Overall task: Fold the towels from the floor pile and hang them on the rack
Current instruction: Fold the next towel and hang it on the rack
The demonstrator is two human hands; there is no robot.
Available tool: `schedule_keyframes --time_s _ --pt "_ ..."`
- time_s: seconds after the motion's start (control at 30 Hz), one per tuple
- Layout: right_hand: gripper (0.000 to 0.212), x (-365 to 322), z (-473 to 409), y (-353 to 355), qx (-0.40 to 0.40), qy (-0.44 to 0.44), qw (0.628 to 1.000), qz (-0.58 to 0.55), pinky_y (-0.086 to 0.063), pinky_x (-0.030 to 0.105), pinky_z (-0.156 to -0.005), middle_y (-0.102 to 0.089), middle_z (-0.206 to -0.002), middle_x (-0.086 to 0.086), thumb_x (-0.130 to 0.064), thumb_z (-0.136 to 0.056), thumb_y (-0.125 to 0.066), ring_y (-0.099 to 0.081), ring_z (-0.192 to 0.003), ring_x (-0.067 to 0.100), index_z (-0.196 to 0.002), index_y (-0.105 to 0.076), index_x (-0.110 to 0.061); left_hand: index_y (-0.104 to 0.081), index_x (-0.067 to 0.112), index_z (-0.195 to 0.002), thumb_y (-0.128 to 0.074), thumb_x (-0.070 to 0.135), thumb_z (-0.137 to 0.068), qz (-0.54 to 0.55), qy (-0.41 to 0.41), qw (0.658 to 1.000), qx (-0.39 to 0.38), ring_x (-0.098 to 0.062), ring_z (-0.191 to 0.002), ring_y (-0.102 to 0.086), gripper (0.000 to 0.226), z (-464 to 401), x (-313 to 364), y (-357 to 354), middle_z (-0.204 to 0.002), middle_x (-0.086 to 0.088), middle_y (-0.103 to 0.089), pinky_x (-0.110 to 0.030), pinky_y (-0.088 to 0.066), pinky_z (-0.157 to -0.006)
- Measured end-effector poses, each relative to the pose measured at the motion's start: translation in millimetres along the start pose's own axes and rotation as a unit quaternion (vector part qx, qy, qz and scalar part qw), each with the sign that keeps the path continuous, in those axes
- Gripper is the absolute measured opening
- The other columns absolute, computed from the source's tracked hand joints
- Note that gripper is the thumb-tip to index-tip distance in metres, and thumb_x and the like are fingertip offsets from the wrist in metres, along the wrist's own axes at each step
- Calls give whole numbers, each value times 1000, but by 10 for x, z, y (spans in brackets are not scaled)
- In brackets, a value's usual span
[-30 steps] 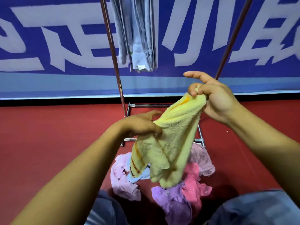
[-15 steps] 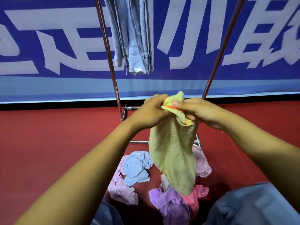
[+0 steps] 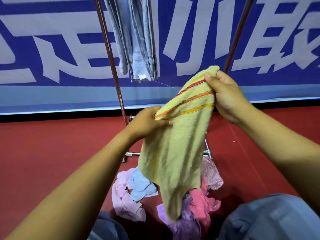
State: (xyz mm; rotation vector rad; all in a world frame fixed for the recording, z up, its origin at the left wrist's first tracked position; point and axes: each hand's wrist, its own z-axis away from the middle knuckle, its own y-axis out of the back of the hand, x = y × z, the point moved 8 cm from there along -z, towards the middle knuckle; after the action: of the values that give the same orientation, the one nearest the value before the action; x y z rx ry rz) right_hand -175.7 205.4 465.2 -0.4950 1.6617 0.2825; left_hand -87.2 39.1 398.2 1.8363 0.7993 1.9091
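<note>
Terry cloth, soft and light, judged likely to sag wherever unsupported; best held at the corners of its striped edge. Left to right: left hand [image 3: 149, 121], fingers curled, pinches the lower end of that edge; yellow towel [image 3: 174, 151] hangs between both hands above the floor pile [image 3: 138, 191], in front of the rack [image 3: 110, 54]; right hand [image 3: 225, 94], raised higher, grips the upper corner. Both forearms reach forward, stripe slanting upward to the right.
</note>
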Motion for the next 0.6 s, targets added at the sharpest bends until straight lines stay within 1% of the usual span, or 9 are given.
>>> schedule_keyframes --time_s 0.07,0.1,0.17,0.23,0.33,0.4,0.5,0.53,0.6 --pt "19 -3 -25 99 38 -2 999 -6 -49 27 -75 -64 -85 -1 -16 -102 -42 -61 -77 10 -95 -60 -19 -66 11 -87 -77 27 -80 0 8 1000 -12 -8 -71 -55 21 45 -45 30 -79 0 -64 -29 -46 -72" --pt "21 -9 -35 134 48 -1 999 -1 -50 27 -75 -65 -87 -1 -15 -102 -41 -61 -78 11 -97 -61 -20 -66 11 -88 -77 27 -80 -10 15 1000 -13 -9 -72 -56 21 62 -75 66 -80 -2 -65 -29 -46 -71" --pt "24 -20 -50 188 58 2 998 -5 -51 26 -72 -65 -87 -1 -12 -102 -39 -62 -76 10 -98 -61 -21 -68 10 -90 -77 30 -80 -48 32 998 -13 -12 -72 -57 24 90 -128 164 -83 -7 -67 -29 -45 -69" --pt "25 -33 -59 236 69 2 997 -21 -52 24 -68 -65 -85 -1 -9 -101 -38 -63 -71 8 -97 -60 -20 -68 14 -87 -76 35 -80 -105 52 993 -13 -14 -71 -57 24 124 -177 283 -79 -2 -66 -28 -43 -66" --pt "23 -8 -84 327 89 -11 996 -25 -52 25 -67 -64 -85 1 -9 -101 -39 -62 -70 9 -96 -59 -18 -71 14 -86 -74 44 -79 -145 83 986 -27 -19 -75 -64 31 151 -255 424 -81 -4 -70 -30 -49 -70" --pt "21 5 -99 398 104 -16 994 -21 -52 25 -68 -64 -85 1 -11 -101 -41 -62 -70 9 -96 -60 -17 -72 10 -86 -74 47 -78 -135 98 985 -34 -21 -76 -66 38 165 -281 494 -82 -7 -71 -31 -52 -74" --pt "17 -5 -112 534 150 -8 989 -1 -52 24 -66 -65 -83 0 -14 -100 -45 -62 -68 7 -94 -61 -18 -69 4 -90 -73 45 -79 -112 115 987 -24 -22 -74 -62 43 169 -325 585 -82 -8 -68 -30 -49 -73" --pt "16 -5 -115 576 162 -6 987 4 -52 24 -66 -65 -83 0 -14 -99 -47 -62 -68 7 -93 -61 -19 -68 5 -94 -74 45 -79 -99 116 988 -20 -23 -76 -63 44 164 -338 611 -84 -7 -69 -30 -50 -75" --pt "14 13 -122 631 171 -10 985 11 -53 26 -69 -66 -85 0 -15 -97 -51 -63 -71 8 -92 -63 -19 -69 10 -99 -76 51 -73 -40 110 993 -24 -22 -84 -68 50 171 -323 638 -91 -5 -73 -34 -53 -84"
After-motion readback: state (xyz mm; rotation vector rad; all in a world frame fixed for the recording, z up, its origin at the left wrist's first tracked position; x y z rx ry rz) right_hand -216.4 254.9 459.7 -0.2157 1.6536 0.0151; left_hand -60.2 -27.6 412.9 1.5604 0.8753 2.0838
